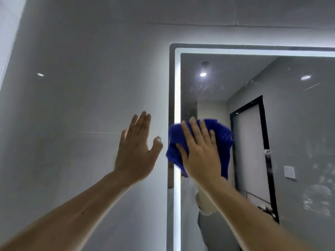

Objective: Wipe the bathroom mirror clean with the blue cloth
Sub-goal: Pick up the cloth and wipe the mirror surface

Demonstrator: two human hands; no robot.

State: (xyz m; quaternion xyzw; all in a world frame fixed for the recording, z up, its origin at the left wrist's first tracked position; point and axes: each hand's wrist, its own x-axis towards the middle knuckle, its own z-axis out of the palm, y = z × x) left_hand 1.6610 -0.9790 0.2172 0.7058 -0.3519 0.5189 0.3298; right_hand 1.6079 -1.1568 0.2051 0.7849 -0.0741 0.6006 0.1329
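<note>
The bathroom mirror [299, 124] fills the right half of the view, framed by a lit white strip along its left and top edges. A blue cloth [223, 142] lies flat against the glass near the left edge, partly over the light strip. My right hand [199, 151] presses on the cloth with straight, spread fingers. My left hand [137, 147] is raised with flat fingers at the grey wall just left of the mirror, holding nothing. Smears and white spots show on the glass at the upper left and at the right.
A grey tiled wall [81, 105] takes up the left half, with a ceiling light's glint on it. The mirror reflects a black-framed door [253, 151], a white wall switch [289, 172], ceiling lights and part of a person.
</note>
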